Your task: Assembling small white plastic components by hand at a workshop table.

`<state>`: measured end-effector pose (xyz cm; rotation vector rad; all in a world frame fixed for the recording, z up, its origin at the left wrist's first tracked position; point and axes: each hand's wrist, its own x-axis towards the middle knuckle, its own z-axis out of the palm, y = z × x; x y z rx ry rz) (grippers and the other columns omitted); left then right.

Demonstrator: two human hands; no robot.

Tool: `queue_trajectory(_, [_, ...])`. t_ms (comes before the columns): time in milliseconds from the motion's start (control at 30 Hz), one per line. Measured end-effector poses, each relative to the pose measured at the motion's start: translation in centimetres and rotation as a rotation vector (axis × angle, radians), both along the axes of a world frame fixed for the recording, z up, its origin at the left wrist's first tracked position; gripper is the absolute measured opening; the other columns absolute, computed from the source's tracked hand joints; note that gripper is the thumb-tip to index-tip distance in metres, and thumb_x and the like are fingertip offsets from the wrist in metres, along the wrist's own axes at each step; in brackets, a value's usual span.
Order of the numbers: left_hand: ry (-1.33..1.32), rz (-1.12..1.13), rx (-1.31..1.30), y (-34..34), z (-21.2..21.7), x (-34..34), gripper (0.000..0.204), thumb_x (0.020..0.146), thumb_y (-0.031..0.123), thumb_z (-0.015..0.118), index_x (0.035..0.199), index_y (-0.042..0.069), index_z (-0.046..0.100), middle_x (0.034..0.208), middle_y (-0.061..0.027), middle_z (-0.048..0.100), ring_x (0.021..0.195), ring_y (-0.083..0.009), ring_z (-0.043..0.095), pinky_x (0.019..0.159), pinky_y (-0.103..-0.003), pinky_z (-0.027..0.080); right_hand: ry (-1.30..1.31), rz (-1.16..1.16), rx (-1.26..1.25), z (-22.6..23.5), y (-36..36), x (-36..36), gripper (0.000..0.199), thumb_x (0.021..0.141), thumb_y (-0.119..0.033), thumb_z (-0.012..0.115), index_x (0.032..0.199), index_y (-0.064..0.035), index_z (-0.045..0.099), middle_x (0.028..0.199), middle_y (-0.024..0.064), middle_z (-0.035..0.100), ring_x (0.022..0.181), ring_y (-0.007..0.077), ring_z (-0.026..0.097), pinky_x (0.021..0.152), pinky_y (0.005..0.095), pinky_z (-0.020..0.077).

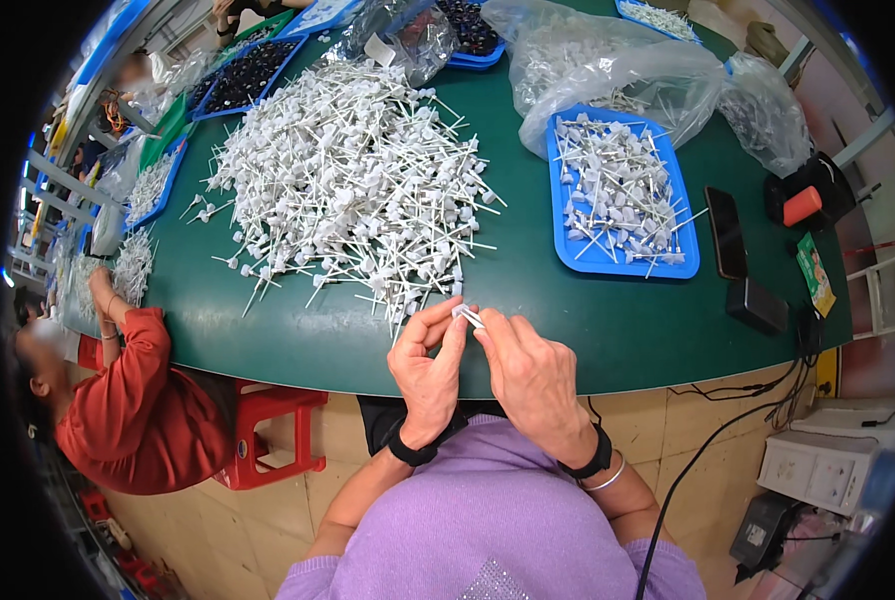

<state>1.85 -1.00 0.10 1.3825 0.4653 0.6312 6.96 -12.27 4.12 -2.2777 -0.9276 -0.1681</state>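
Observation:
Near the front edge of the table, my left hand (430,378) pinches a small white stemmed plastic piece (463,313) between thumb and fingers. The thumb and fingers of my right hand (534,380) close on the thin stem end of the same piece. Fingertips cover part of it, so its exact kind cannot be made out. Just beyond my hands spreads a large heap of similar white stemmed pieces (348,170), with pale caps and thin sticks. To the right, a blue tray (623,262) holds more pieces of this sort.
A clear plastic bag (658,80) lies behind the tray. On the right are a phone (726,232), a dark box (758,305) and a green packet (816,274). Trays of dark parts (248,78) stand far left. A person in a red top (148,410) sits at left.

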Motion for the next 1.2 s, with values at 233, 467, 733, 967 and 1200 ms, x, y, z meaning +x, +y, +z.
queue_trajectory(233, [0.017, 0.017, 0.07, 0.0, -0.1, 0.0, 0.021, 0.089, -0.001, 0.064, 0.109, -0.004, 0.064, 0.095, -0.0102, 0.072, 0.087, -0.0087, 0.066, 0.077, -0.021, 0.05, -0.023, -0.012, -0.011, -0.1, 0.2, -0.1, 0.016, 0.092, -0.016, 0.06, 0.105, -0.0069, 0.06, 0.072, 0.0099, 0.056, 0.052, 0.0293, 0.059, 0.045, 0.0372, 0.0454])
queue_trajectory(467, [0.021, -0.017, 0.015, 0.3, -0.1, -0.2, 0.02, 0.09, 0.0, 0.064, 0.109, -0.004, 0.063, 0.095, -0.0097, 0.072, 0.086, -0.0068, 0.064, 0.076, -0.02, 0.049, -0.027, 0.009, 0.0, -0.4, 0.0, 0.1, 0.015, 0.092, -0.014, 0.06, 0.105, -0.0076, 0.06, 0.072, 0.0099, 0.056, 0.054, 0.0294, 0.06, 0.046, 0.0371, 0.0457])
queue_trajectory(733, [-0.01, -0.16, -0.111, 0.9, 0.1, -0.7, 0.021, 0.095, 0.004, 0.059, 0.114, -0.004, 0.059, 0.103, -0.0136, 0.071, 0.093, -0.0095, 0.064, 0.082, -0.02, 0.048, 0.141, 0.132, 0.241, -0.6, -0.6, 1.7, 0.014, 0.091, -0.012, 0.061, 0.101, -0.0034, 0.066, 0.075, 0.0157, 0.064, 0.059, 0.0351, 0.059, 0.05, 0.0383, 0.0458])
queue_trajectory(967, [-0.034, -0.196, -0.135, 0.9, 0.3, -1.0, 0.021, 0.096, 0.004, 0.057, 0.115, -0.004, 0.058, 0.106, -0.0162, 0.069, 0.096, -0.0124, 0.064, 0.086, -0.023, 0.048, 0.768, 0.302, 0.255, -1.3, -1.4, 3.8, 0.021, 0.096, -0.019, 0.056, 0.097, -0.0005, 0.065, 0.058, 0.008, 0.056, 0.047, 0.0203, 0.049, 0.046, 0.0312, 0.0378])
queue_trajectory(1200, [-0.079, -0.182, -0.1, 0.7, 0.1, -0.9, 0.019, 0.096, 0.004, 0.056, 0.113, -0.004, 0.059, 0.107, -0.0177, 0.069, 0.097, -0.0133, 0.064, 0.086, -0.023, 0.048, 1.463, 0.458, 0.405, -2.5, -1.8, 5.1, 0.028, 0.102, -0.026, 0.048, 0.098, -0.0037, 0.065, 0.056, -0.0059, 0.045, 0.046, 0.0026, 0.036, 0.043, 0.0203, 0.0289])
